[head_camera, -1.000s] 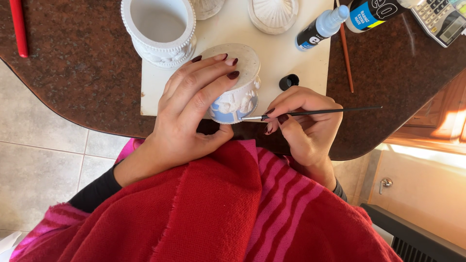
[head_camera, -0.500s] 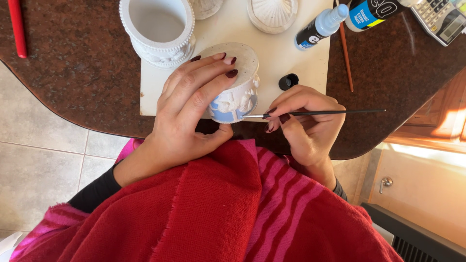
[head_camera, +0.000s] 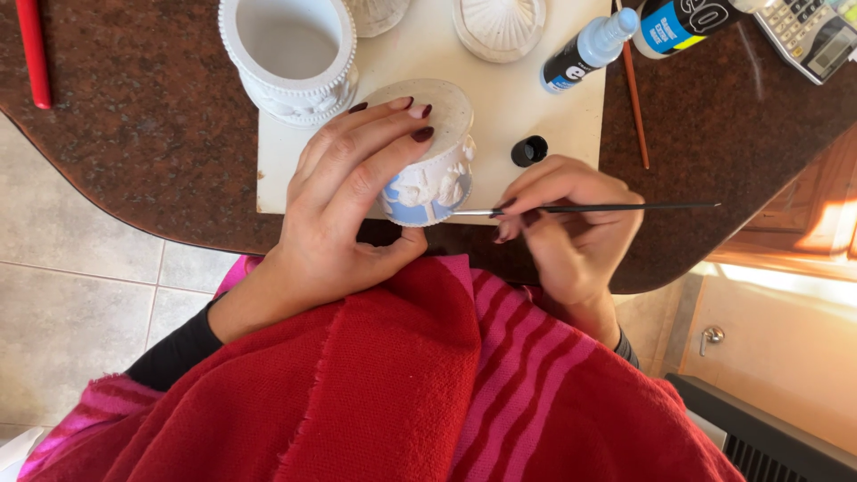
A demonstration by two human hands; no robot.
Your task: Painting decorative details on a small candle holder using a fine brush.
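My left hand (head_camera: 348, 201) grips a small round white plaster box (head_camera: 435, 174) with raised ornaments, tilted on its side at the table's near edge. Its lower side wall is painted light blue. My right hand (head_camera: 571, 232) holds a thin black paintbrush (head_camera: 607, 209) level, the tip touching the blue part of the box. Both hands rest above a red striped shawl (head_camera: 428, 384) on my lap.
A white sheet (head_camera: 536, 107) covers part of the dark stone table (head_camera: 134, 134). On it stand a white plaster pot (head_camera: 287, 54), a ribbed lid (head_camera: 500, 25), a paint bottle (head_camera: 589, 49) and a black cap (head_camera: 529, 150). A red pencil (head_camera: 32, 54), a brown brush (head_camera: 632, 89) and a calculator (head_camera: 808, 36) lie nearby.
Nothing has clearly moved; the brush tip stays at the box's blue side, with only a slight shift of the view.
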